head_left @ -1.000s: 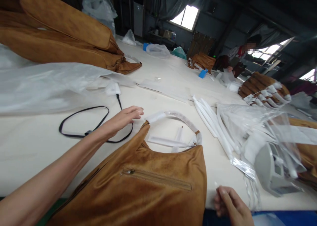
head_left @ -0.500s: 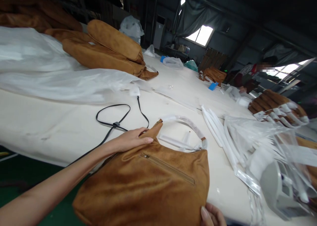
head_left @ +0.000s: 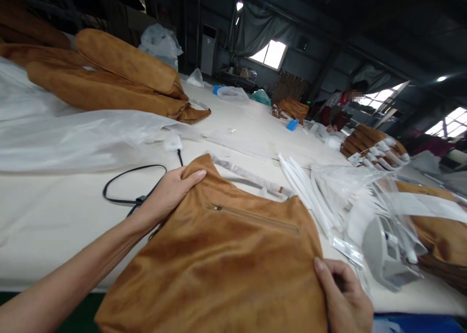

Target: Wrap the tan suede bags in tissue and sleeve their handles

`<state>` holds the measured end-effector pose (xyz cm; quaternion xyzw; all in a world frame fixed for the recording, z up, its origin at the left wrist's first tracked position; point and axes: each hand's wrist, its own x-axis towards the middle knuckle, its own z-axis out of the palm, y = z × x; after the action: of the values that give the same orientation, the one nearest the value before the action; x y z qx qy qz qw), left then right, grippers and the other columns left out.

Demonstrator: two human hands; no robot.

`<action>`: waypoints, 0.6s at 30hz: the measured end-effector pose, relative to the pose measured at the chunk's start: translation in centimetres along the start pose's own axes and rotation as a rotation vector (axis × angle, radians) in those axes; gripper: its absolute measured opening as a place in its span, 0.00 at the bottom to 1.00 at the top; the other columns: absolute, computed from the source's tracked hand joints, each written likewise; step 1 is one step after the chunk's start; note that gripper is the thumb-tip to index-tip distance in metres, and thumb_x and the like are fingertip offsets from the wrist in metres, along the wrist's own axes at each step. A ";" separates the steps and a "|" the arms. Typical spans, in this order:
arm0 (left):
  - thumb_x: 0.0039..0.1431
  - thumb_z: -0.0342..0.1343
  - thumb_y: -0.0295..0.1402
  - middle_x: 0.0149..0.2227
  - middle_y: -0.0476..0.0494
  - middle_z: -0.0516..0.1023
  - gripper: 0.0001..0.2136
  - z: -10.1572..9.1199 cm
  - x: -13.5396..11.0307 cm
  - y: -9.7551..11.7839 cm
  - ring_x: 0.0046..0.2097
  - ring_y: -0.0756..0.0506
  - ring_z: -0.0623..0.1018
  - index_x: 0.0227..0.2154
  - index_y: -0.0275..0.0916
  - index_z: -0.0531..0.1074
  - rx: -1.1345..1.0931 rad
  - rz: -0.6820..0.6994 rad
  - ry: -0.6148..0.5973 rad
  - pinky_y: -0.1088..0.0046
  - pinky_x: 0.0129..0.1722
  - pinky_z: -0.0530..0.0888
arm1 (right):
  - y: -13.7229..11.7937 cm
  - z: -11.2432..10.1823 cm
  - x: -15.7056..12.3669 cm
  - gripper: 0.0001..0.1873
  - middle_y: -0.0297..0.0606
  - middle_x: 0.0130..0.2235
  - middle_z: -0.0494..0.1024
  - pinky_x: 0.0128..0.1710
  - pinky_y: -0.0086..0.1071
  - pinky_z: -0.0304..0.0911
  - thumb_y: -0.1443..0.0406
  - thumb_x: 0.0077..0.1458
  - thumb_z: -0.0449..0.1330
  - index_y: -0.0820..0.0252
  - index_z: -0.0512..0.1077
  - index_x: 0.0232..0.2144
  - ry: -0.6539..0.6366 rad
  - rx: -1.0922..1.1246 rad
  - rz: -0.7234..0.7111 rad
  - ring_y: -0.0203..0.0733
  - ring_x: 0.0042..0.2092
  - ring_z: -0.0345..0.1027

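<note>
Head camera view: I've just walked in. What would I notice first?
The big tan suede bag fills the foreground, gripped at its top corner by the left hand and at its right side by the right hand. Behind, at far left, more tan bags lie stacked, and white wrapped strips fan out to the right.
</note>
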<state>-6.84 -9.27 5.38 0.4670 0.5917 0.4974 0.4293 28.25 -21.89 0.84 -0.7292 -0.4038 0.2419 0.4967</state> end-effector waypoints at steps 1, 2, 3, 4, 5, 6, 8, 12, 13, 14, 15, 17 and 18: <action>0.48 0.60 0.56 0.37 0.40 0.82 0.26 0.5 0.8 0.6 0.37 0.37 0.81 0.40 0.36 0.75 0.016 0.028 -0.010 0.65 0.34 0.78 | -0.8 -0.4 1.6 0.24 0.34 0.25 0.75 0.28 0.30 0.62 0.43 0.42 0.65 0.58 0.72 0.24 0.031 -0.066 -0.044 0.41 0.29 0.66; 0.49 0.59 0.55 0.39 0.39 0.81 0.27 1.1 1.7 0.9 0.39 0.36 0.81 0.41 0.36 0.75 0.080 0.052 -0.023 0.63 0.36 0.78 | -1.3 -0.8 3.2 0.24 0.34 0.24 0.74 0.28 0.31 0.61 0.43 0.43 0.63 0.57 0.71 0.22 0.023 -0.149 -0.083 0.42 0.28 0.66; 0.50 0.57 0.55 0.42 0.36 0.81 0.27 1.6 2.6 0.9 0.42 0.34 0.80 0.43 0.35 0.74 0.194 0.075 -0.026 0.60 0.39 0.78 | -1.5 -0.9 4.8 0.23 0.34 0.23 0.73 0.28 0.32 0.60 0.43 0.44 0.61 0.57 0.70 0.21 -0.015 -0.245 -0.119 0.42 0.27 0.65; 0.51 0.57 0.53 0.45 0.33 0.79 0.28 2.1 3.4 0.7 0.46 0.32 0.79 0.46 0.33 0.73 0.343 0.106 -0.013 0.56 0.44 0.77 | -1.6 -1.0 6.2 0.22 0.35 0.22 0.72 0.28 0.33 0.58 0.44 0.45 0.59 0.56 0.69 0.19 -0.074 -0.343 -0.156 0.43 0.27 0.65; 0.52 0.56 0.51 0.49 0.30 0.77 0.29 2.5 3.9 0.3 0.51 0.30 0.77 0.50 0.32 0.71 0.500 0.151 0.016 0.52 0.49 0.75 | -1.6 -1.0 7.5 0.21 0.35 0.21 0.72 0.28 0.34 0.58 0.45 0.46 0.57 0.55 0.69 0.19 -0.142 -0.430 -0.193 0.44 0.27 0.66; 0.53 0.55 0.49 0.54 0.27 0.73 0.31 3.0 4.0 -0.1 0.55 0.29 0.74 0.54 0.31 0.68 0.635 0.214 0.043 0.50 0.53 0.72 | -1.7 -0.8 8.7 0.21 0.36 0.22 0.74 0.29 0.34 0.57 0.46 0.48 0.55 0.55 0.70 0.20 -0.193 -0.497 -0.232 0.45 0.28 0.67; 0.59 0.51 0.46 0.60 0.29 0.68 0.30 3.7 3.2 -0.7 0.61 0.32 0.68 0.59 0.33 0.63 0.770 0.393 0.016 0.51 0.60 0.66 | -2.6 -0.1 10.6 0.20 0.37 0.26 0.77 0.32 0.35 0.58 0.48 0.53 0.53 0.55 0.72 0.25 -0.216 -0.549 -0.318 0.46 0.31 0.70; 0.65 0.50 0.46 0.61 0.43 0.70 0.20 4.7 -2.2 0.0 0.64 0.37 0.66 0.57 0.46 0.68 0.876 0.720 -0.345 0.51 0.65 0.60 | -6.6 3.8 13.4 0.21 0.37 0.29 0.78 0.35 0.34 0.61 0.52 0.64 0.47 0.56 0.73 0.29 -0.293 -0.593 -0.485 0.45 0.34 0.72; 0.64 0.52 0.47 0.60 0.44 0.71 0.20 4.9 -3.7 0.3 0.63 0.36 0.67 0.56 0.47 0.69 0.908 0.767 -0.418 0.50 0.65 0.60 | -7.6 5.3 14.1 0.21 0.38 0.30 0.78 0.36 0.35 0.62 0.54 0.66 0.47 0.57 0.73 0.30 -0.348 -0.631 -0.515 0.44 0.34 0.72; 0.62 0.55 0.49 0.58 0.45 0.73 0.22 5.0 -5.1 0.5 0.62 0.36 0.69 0.56 0.47 0.69 0.932 0.810 -0.492 0.51 0.64 0.61 | -8.3 6.8 14.7 0.21 0.39 0.33 0.78 0.37 0.35 0.64 0.55 0.67 0.47 0.59 0.74 0.33 -0.398 -0.671 -0.536 0.44 0.35 0.72; 0.61 0.56 0.50 0.56 0.44 0.75 0.23 5.0 -6.2 0.5 0.59 0.37 0.71 0.56 0.47 0.70 0.952 0.846 -0.564 0.54 0.63 0.62 | -8.8 8.2 15.3 0.18 0.40 0.36 0.78 0.39 0.36 0.66 0.55 0.67 0.50 0.61 0.74 0.36 -0.433 -0.695 -0.546 0.43 0.37 0.72; 0.61 0.58 0.45 0.52 0.44 0.78 0.20 5.1 -7.8 -0.2 0.53 0.39 0.76 0.54 0.46 0.71 0.992 0.931 -0.662 0.60 0.59 0.67 | -9.0 10.8 16.2 0.16 0.41 0.45 0.76 0.44 0.40 0.69 0.55 0.65 0.56 0.62 0.73 0.45 -0.467 -0.710 -0.543 0.44 0.43 0.72; 0.62 0.58 0.41 0.50 0.45 0.79 0.17 5.1 -8.2 -0.9 0.50 0.41 0.77 0.53 0.46 0.72 1.014 0.967 -0.677 0.62 0.56 0.69 | -8.8 11.7 16.6 0.17 0.42 0.48 0.75 0.46 0.42 0.70 0.56 0.64 0.58 0.62 0.71 0.48 -0.473 -0.705 -0.535 0.45 0.45 0.72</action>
<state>-0.35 -16.44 4.18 0.9390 0.3142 0.1284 0.0557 25.57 -0.38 5.17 -0.6488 -0.7353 0.1136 0.1599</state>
